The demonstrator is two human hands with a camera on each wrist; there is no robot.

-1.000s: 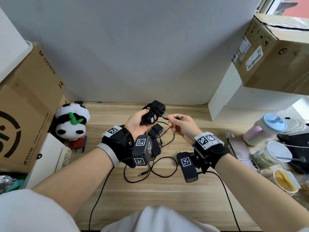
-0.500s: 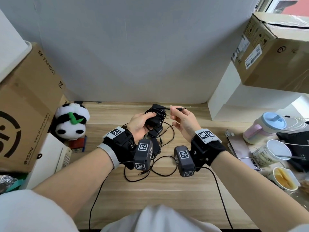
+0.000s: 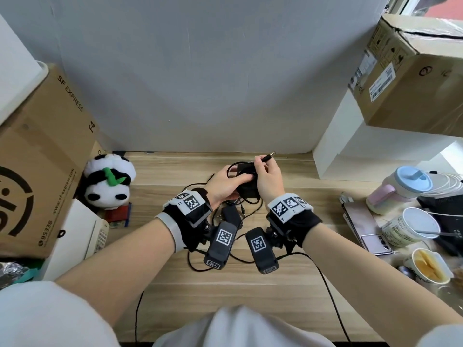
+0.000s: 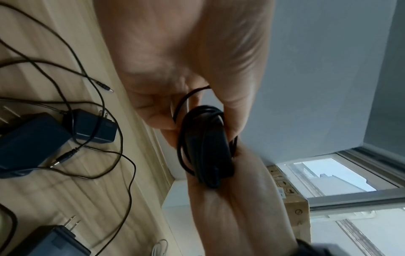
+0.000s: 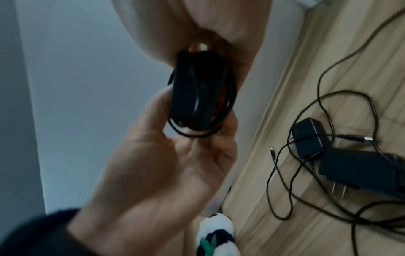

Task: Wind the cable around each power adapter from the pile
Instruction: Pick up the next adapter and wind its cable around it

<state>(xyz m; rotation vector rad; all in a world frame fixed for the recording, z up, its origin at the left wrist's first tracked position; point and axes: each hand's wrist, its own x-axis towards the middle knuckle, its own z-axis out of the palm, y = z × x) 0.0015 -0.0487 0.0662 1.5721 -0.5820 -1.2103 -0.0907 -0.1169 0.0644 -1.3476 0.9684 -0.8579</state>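
Observation:
A black power adapter [image 3: 246,187] with its cable wound round it is held above the table between both hands. My left hand [image 3: 234,176] grips it from the left; the adapter [image 4: 206,147] fills that hand's fingers in the left wrist view. My right hand [image 3: 260,164] presses against its right side and pinches the cable's plug end [image 3: 268,157], which sticks out up and to the right. In the right wrist view the loops of cable [image 5: 197,128] lie across my right fingers. The pile of other adapters [image 3: 230,214] with loose cables lies on the table under my wrists.
A panda toy [image 3: 109,181] and a cardboard box [image 3: 45,151] stand at the left. Cups [image 3: 411,226], a phone [image 3: 368,226] and a food bowl [image 3: 429,267] crowd the right side. A white shelf [image 3: 350,156] rises at the back right. Loose cables [image 5: 282,190] trail over the wood.
My right hand has carried the plug end from the right up over the adapter and closed in against it. Both hands have moved together and slightly away from me.

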